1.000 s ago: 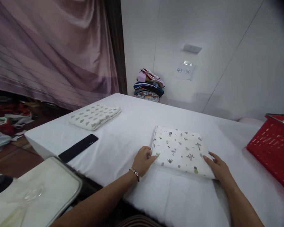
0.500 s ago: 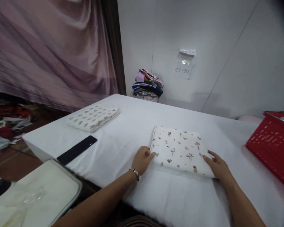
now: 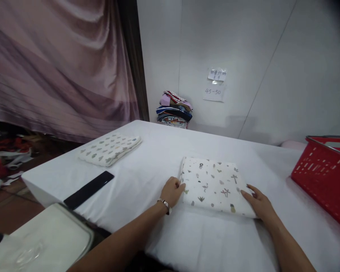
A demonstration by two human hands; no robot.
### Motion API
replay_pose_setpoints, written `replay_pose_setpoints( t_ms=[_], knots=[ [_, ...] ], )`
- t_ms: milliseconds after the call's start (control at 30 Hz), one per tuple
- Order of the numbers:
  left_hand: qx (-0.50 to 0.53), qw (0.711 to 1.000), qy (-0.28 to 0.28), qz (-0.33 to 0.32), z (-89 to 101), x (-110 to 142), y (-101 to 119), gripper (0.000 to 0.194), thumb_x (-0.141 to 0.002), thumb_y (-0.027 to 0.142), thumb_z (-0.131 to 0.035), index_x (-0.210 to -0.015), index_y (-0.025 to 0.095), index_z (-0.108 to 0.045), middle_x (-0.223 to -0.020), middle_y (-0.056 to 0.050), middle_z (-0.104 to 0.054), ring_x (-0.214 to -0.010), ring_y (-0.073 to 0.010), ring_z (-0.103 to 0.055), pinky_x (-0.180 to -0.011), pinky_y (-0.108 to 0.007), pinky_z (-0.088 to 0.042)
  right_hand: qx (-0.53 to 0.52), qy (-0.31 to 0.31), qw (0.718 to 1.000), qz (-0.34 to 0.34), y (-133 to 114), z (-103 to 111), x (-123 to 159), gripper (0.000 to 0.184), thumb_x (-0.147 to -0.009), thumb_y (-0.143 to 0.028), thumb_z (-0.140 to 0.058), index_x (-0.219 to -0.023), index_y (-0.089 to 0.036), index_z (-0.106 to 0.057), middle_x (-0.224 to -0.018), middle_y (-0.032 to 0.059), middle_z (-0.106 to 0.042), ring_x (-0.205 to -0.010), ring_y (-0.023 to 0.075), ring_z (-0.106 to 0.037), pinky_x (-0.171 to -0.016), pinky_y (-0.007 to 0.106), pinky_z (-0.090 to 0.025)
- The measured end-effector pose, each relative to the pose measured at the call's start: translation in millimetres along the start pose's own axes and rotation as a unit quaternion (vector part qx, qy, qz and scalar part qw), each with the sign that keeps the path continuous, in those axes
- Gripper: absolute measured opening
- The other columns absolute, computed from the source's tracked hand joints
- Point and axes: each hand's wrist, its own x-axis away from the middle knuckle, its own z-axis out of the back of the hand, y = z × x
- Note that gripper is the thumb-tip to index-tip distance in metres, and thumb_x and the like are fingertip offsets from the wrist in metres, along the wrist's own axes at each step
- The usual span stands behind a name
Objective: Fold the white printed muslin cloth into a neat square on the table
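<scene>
A folded white cloth [image 3: 212, 185], printed with palm trees, a flamingo and small plants, lies flat on the white-covered table [image 3: 155, 151]. My left hand [image 3: 172, 190], with a metal band at the wrist, grips its left edge, thumb on top and fingers curled in. At the right edge my right hand [image 3: 257, 202] holds the cloth between the thumb above and fingers that are partly hidden at the side. Farther left lies a second folded white cloth [image 3: 110, 149] with a grey-green cloud-like print, apart from both hands.
A black flat slab [image 3: 89, 189] lies near the table's left front edge. The red plastic basket [image 3: 325, 177] stands on the right. Folded clothes [image 3: 174, 109] are stacked behind the table by the wall. A pale padded case [image 3: 51, 238] sits at the lower left.
The view has tilted slightly upward, so the table and things appear lower. Both hands keep their places on the cloth's left and right edges, and the cloth looks the same.
</scene>
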Motion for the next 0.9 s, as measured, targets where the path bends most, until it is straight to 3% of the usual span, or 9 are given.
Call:
replay_pose_setpoints(
  t_ms=[100, 300, 500, 900],
  knots=[
    [-0.017, 1.000, -0.005, 0.010, -1.9, -10, 3, 0.028, -0.074, 0.041, -0.051, -0.059, 0.020, -0.042, -0.064, 0.002, -0.047, -0.064, -0.0132, -0.047, -0.058, -0.025, -0.034, 0.001, -0.001, 1.000, 0.001, 0, 0, 0, 0.070, -0.058, -0.057, -0.061, -0.115, -0.016, -0.055, -0.080, 0.0051, -0.061, -0.069, 0.0206, -0.059, -0.066, 0.031, -0.044],
    [-0.059, 0.998, -0.014, 0.005, -4.4, -18, 0, 0.029, -0.079, 0.038, -0.044, -0.056, 0.020, -0.040, -0.062, 0.001, -0.048, -0.063, -0.0145, -0.049, -0.057, -0.026, -0.034, 0.011, -0.006, 1.000, 0.007, 5, -1, -3, 0.069, -0.061, -0.056, -0.059, -0.117, -0.018, -0.053, -0.084, 0.0058, -0.061, -0.076, 0.0215, -0.059, -0.071, 0.031, -0.044],
    [-0.085, 0.996, -0.030, 0.013, -3.4, -33, 3, 0.031, -0.074, 0.042, -0.051, -0.054, 0.020, -0.043, -0.058, 0.001, -0.048, -0.061, -0.0151, -0.050, -0.055, -0.026, -0.033, -0.008, -0.001, 1.000, 0.013, 7, -2, -6, 0.069, -0.059, -0.054, -0.061, -0.117, -0.016, -0.054, -0.080, 0.0063, -0.062, -0.080, 0.0236, -0.059, -0.073, 0.033, -0.044],
    [-0.082, 0.996, -0.031, 0.033, -17.6, -78, -1, 0.030, -0.073, 0.044, -0.052, -0.057, 0.019, -0.047, -0.077, -0.004, -0.056, -0.069, -0.0155, -0.052, -0.059, -0.025, -0.034, -0.012, 0.003, 1.000, 0.016, 3, -3, -3, 0.066, -0.060, -0.053, -0.061, -0.116, -0.017, -0.055, -0.084, 0.0076, -0.064, -0.084, 0.0249, -0.059, -0.075, 0.034, -0.044]
  ],
)
